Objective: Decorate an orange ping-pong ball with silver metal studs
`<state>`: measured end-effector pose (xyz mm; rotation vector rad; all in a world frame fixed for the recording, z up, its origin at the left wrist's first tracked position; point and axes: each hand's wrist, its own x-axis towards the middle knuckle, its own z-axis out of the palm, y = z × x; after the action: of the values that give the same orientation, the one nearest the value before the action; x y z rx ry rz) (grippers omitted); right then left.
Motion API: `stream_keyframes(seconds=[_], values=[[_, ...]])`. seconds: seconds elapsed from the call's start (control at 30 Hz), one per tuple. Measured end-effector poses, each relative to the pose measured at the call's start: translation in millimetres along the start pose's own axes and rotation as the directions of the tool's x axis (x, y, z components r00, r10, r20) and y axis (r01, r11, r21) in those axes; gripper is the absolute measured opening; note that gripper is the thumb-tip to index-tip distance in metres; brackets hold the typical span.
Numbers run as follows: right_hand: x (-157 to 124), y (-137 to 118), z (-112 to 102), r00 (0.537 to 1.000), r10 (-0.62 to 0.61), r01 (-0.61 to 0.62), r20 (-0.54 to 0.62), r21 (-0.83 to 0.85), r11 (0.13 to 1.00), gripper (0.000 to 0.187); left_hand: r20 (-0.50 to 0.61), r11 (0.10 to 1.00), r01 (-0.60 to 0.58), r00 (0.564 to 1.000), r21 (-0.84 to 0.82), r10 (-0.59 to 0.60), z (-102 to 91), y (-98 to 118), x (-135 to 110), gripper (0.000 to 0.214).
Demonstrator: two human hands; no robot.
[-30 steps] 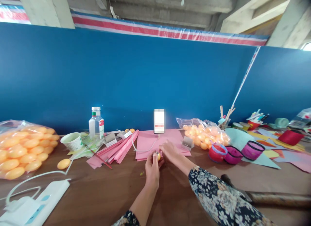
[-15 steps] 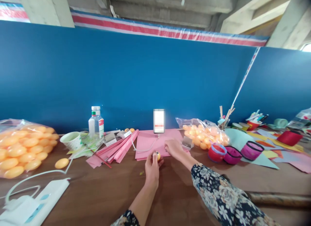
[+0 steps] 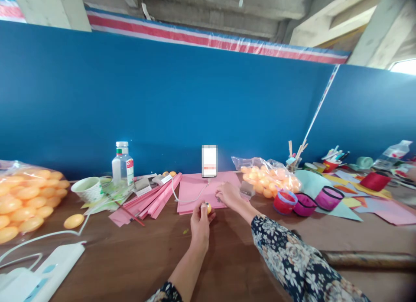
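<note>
My left hand (image 3: 199, 226) is closed round a small yellow-orange ball (image 3: 208, 207) just in front of the pink paper sheets (image 3: 190, 189). A dark and light spot shows on the ball, too small to make out. Over the right part of the pink sheets, my right hand (image 3: 228, 195) has its fingers bent together. Whatever those fingertips hold, if anything, is too small to name. Beside that hand lies a small grey box (image 3: 247, 188). A phone (image 3: 209, 161) stands upright behind the sheets, with a white cable (image 3: 191, 200) running from it across the paper.
Plastic bags of orange balls lie at left (image 3: 29, 202) and right (image 3: 268, 178). Also about are a loose ball (image 3: 74, 221), paper cup (image 3: 87, 189), bottles (image 3: 122, 165), pink strips (image 3: 152, 200), a power strip (image 3: 60, 267), ribbon rolls (image 3: 329, 198), coloured paper (image 3: 394, 210) and a wooden rod (image 3: 367, 260).
The whole view has shifted slightly, so things appear a little further left. My left hand still grips the ball; my right hand stays over the pink sheets with its fingers slightly shifted.
</note>
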<state>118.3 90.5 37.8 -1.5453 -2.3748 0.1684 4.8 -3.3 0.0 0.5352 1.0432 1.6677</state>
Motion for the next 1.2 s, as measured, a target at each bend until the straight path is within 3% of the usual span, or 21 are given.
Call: stream_keyframes(seconds=[0.2, 0.4, 0.53, 0.67, 0.9, 1.13, 1.2], values=[[-3, 7, -1, 0.997, 0.046, -0.047, -0.068, -0.010, 0.999, 0.021, 0.002, 1.000, 0.004, 1.000, -0.011, -0.004, 0.7, 0, -1, 0.030], [-3, 7, -1, 0.999, 0.007, -0.006, -0.033, 0.026, 1.000, 0.019, 0.002, 1.000, 0.008, 1.000, 0.003, -0.008, 1.5, 1, -1, 0.029], [-7, 19, -6, 0.996, 0.063, -0.060, -0.055, 0.050, 0.997, 0.029, 0.020, 1.000, -0.006, 1.000, 0.020, 0.006, 1.4, 2, -1, 0.031], [-14, 27, -2, 0.993, 0.115, -0.113, -0.040, 0.057, 0.992, 0.025, 0.019, 0.999, -0.007, 1.000, 0.031, 0.006, 1.2, 2, -2, 0.032], [-23, 23, -1, 0.996, 0.065, -0.060, -0.063, 0.079, 0.995, 0.028, 0.033, 0.999, -0.032, 0.999, 0.018, 0.031, -0.5, -2, 0, 0.031], [-48, 14, -12, 0.999, 0.026, -0.024, -0.031, 0.048, 0.999, 0.021, 0.045, 0.997, -0.044, 0.998, 0.064, 0.041, 0.8, -4, 2, 0.031], [-57, 9, -13, 0.997, 0.015, -0.011, -0.071, 0.051, 0.999, 0.026, 0.052, 0.996, -0.050, 0.998, 0.075, 0.046, 1.3, -4, 1, 0.031]])
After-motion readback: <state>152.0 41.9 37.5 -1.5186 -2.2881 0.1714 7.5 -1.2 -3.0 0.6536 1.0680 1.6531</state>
